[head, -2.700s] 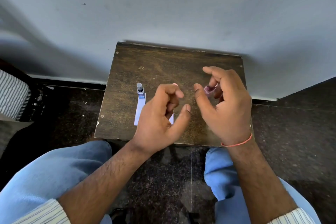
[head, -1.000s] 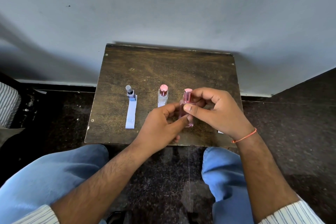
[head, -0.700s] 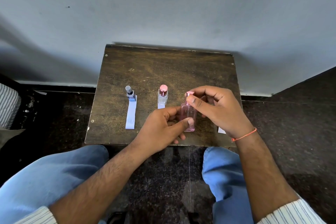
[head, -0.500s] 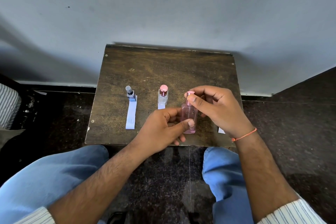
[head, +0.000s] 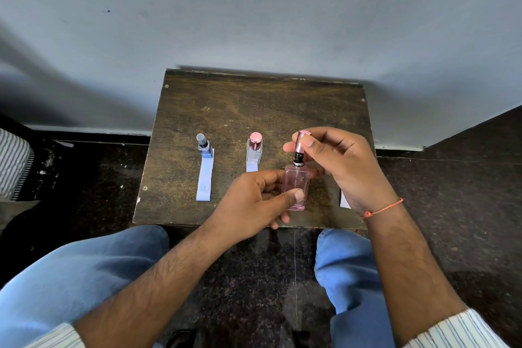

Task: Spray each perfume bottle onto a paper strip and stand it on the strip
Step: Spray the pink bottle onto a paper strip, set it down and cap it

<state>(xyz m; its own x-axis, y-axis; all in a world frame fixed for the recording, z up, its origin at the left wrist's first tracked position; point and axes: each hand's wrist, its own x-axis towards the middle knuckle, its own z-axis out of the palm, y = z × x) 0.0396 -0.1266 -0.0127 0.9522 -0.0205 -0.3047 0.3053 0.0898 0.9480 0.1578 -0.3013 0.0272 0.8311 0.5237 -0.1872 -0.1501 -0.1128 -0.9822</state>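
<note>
A clear pink perfume bottle is gripped by my left hand above the table's front edge. My right hand pinches its pink cap, lifted just off the black nozzle. A blue bottle with a grey cap stands on the far end of a pale blue paper strip. A clear bottle with a pink cap stands on a second strip, mostly hidden by my left hand. A white strip peeks out under my right wrist.
The small dark wooden table stands against a pale wall. Its back half holds nothing. My knees in blue jeans sit under the front edge. Dark speckled floor lies on both sides; striped fabric is at far left.
The pink bottle came up from the table into both hands. My right hand has pulled the cap up off the nozzle, which now shows. The other two bottles have not moved.
</note>
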